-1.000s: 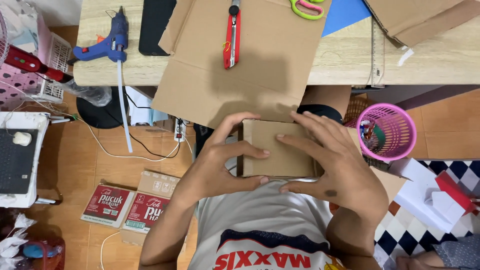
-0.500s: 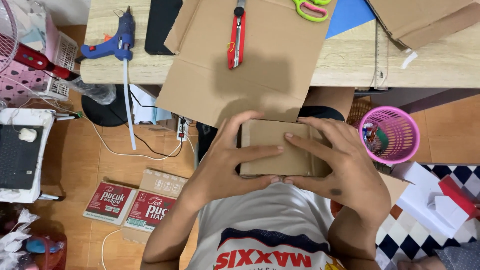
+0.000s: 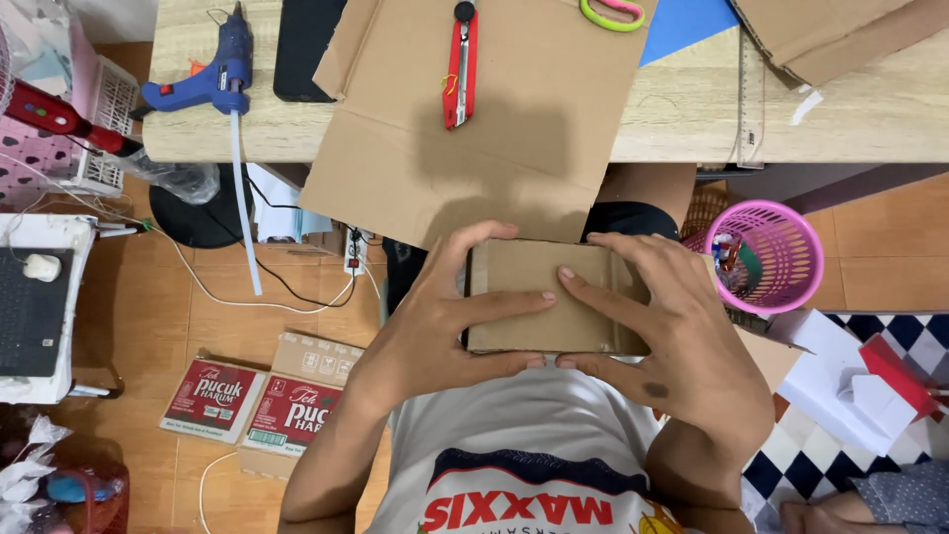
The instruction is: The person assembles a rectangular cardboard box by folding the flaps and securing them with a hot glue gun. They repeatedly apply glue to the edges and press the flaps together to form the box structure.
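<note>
Both hands grip a small brown cardboard box (image 3: 539, 297) in front of the person's chest, at 6 o'clock from the big cardboard sheet (image 3: 474, 129). The left hand (image 3: 445, 316) wraps its left side and the right hand (image 3: 672, 336) its right, fingers spread flat on top. The box looks plain and closed.

Two hands: left hand (image 3: 430, 331), right hand (image 3: 682, 341), both on one small cardboard box (image 3: 554, 297). One large cardboard sheet (image 3: 474, 148) on tabletop (image 3: 692, 114). More cardboard at top right (image 3: 840, 35), count unclear. One blue glue gun (image 3: 213, 84). One red box cutter (image 3: 460, 69). One pair of scissors (image 3: 613, 12), green-pink handles, partly cut off. One black phone (image 3: 306, 44). One ruler (image 3: 751, 89). One blue sheet (image 3: 687, 25). One pink basket (image 3: 766, 252). Two red-printed flat cartons on floor (image 3: 257, 400). One laptop (image 3: 30, 311).
</note>
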